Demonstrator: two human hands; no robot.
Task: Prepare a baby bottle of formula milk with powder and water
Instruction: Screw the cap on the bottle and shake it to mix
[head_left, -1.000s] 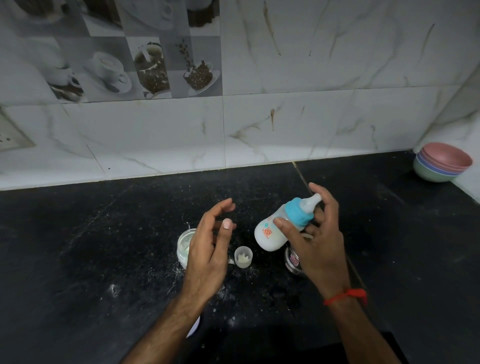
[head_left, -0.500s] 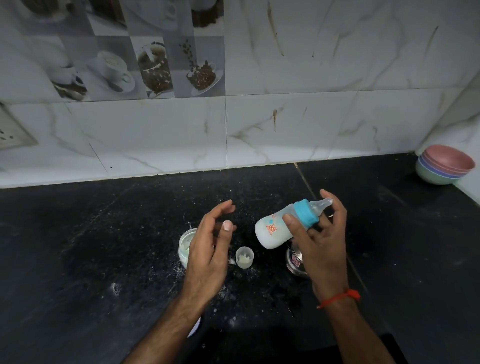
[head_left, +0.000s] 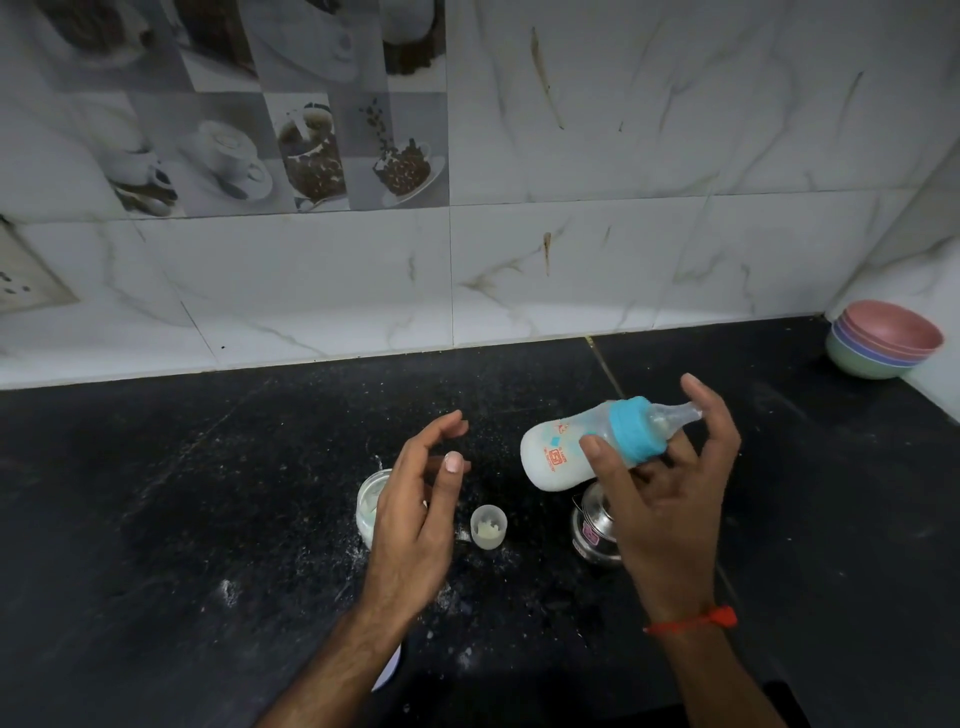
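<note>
Above the black surface (head_left: 156, 519), the right hand (head_left: 670, 499) keeps its grip on the milky bottle (head_left: 566, 452), now tipped flatter; the left hand (head_left: 415, 525) stays loosely open, empty.

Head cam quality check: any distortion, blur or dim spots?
Head view: wide-angle bowing bends the wall tile lines and the black stone counter edge; lighting dim and soft, no hard glare; the milky baby bottle with blue collar in the right hand looks slightly soft; the stacked pastel bowls stay readable.

glass jar (head_left: 370, 501) half hidden behind left hand (head_left: 415, 525), steel cup (head_left: 597, 530) partly behind right hand (head_left: 665, 519)
</note>
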